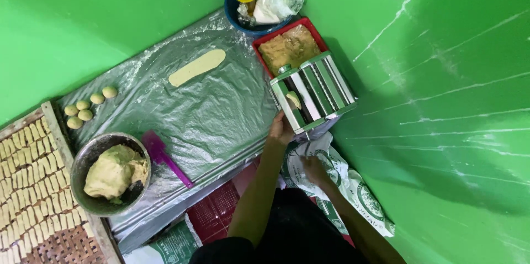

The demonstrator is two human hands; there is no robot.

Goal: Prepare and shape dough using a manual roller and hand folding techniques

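A green and silver pasta machine [312, 95] stands by the green wall, with a small piece of yellow dough [293, 99] lying at its rollers. My left hand [281, 130] grips the machine's near edge. My right hand [314, 168] is blurred, just below the machine's side over a white and green sack [342, 178]. Its fingers look curled, but I cannot make out what they hold. A flattened oval strip of dough [197, 67] lies on the plastic-covered board [215, 115].
Behind the machine sit a red tray [259, 48] of crumbly dough and a blue bowl [232, 7] with tubs and a bag. At left are several dough balls [88, 106], a metal bowl [83, 159] of dough, a purple spatula [165, 159] and a rack [52, 126] of cut pieces.
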